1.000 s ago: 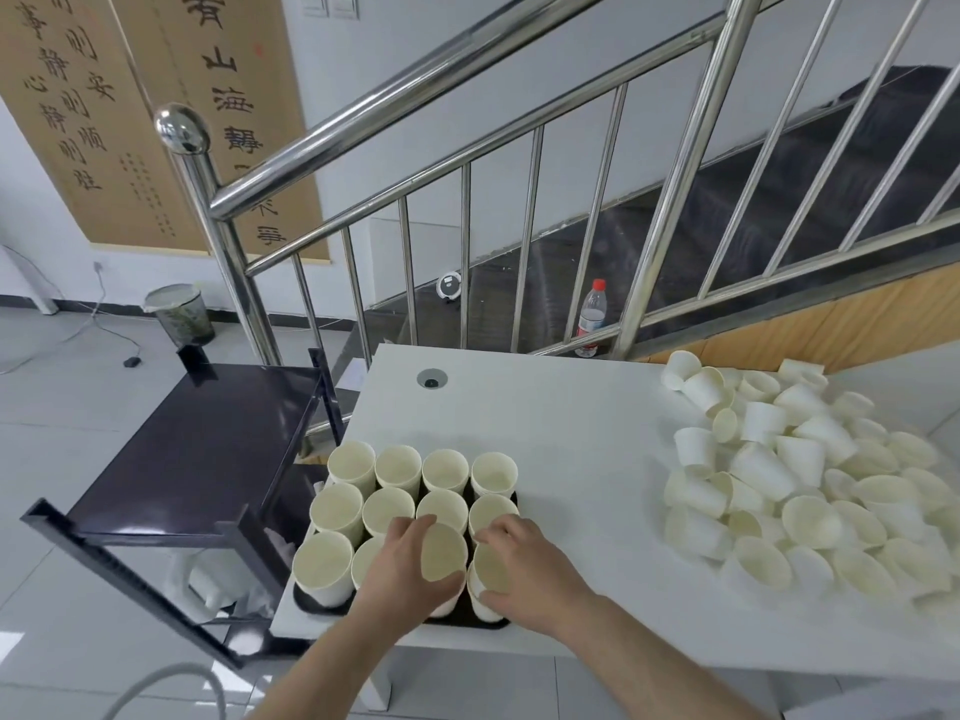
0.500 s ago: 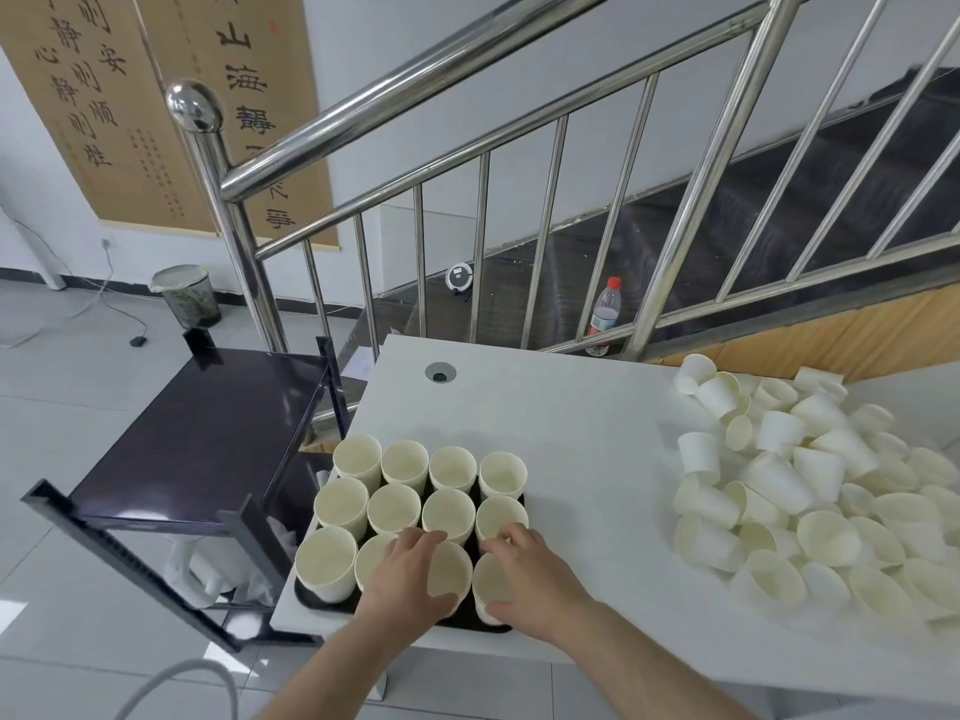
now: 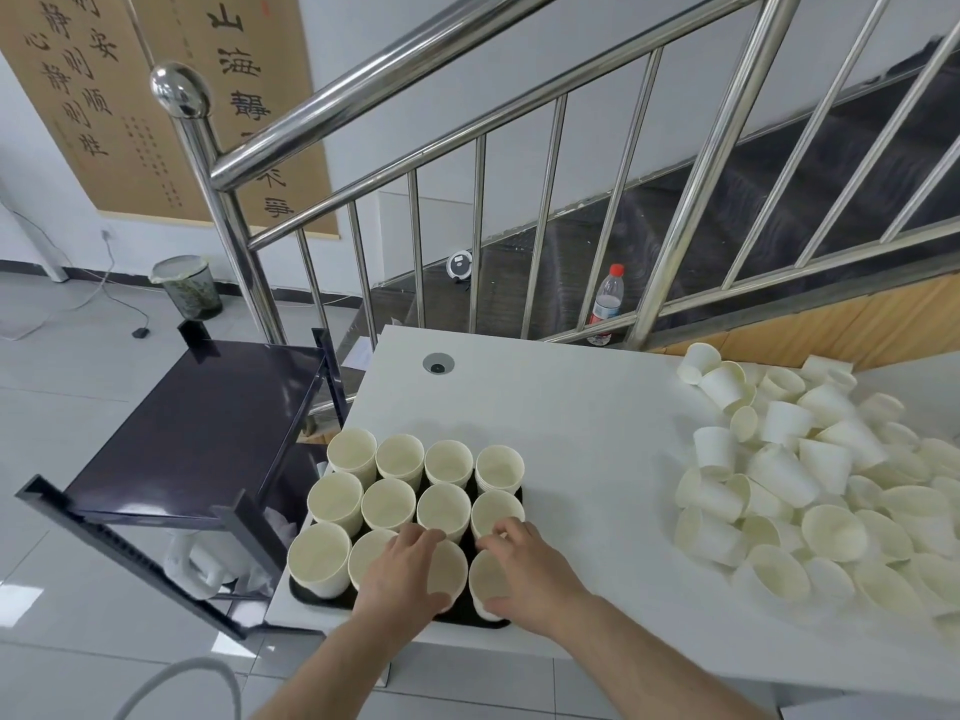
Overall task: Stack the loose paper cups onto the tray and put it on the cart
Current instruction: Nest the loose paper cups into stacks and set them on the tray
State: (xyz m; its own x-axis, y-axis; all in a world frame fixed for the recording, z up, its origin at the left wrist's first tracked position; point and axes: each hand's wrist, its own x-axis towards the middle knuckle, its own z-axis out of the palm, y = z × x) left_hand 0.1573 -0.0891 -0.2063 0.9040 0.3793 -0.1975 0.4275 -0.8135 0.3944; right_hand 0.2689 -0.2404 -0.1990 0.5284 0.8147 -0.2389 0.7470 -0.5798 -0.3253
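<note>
Twelve cup stacks fill the black tray (image 3: 306, 595) at the tabletop's (image 3: 571, 407) left edge, packed in rows, probably so they brace each other for carrying. The dark cart (image 3: 208, 407) stands just beside that edge, handy for the transfer. The left hand (image 3: 402, 574) curls round a front-row stack (image 3: 447, 566), the right hand (image 3: 524, 569) round its neighbour (image 3: 485, 582), seemingly seating them. Further right, a loose cup pile (image 3: 810, 485) awaits stacking.
</note>
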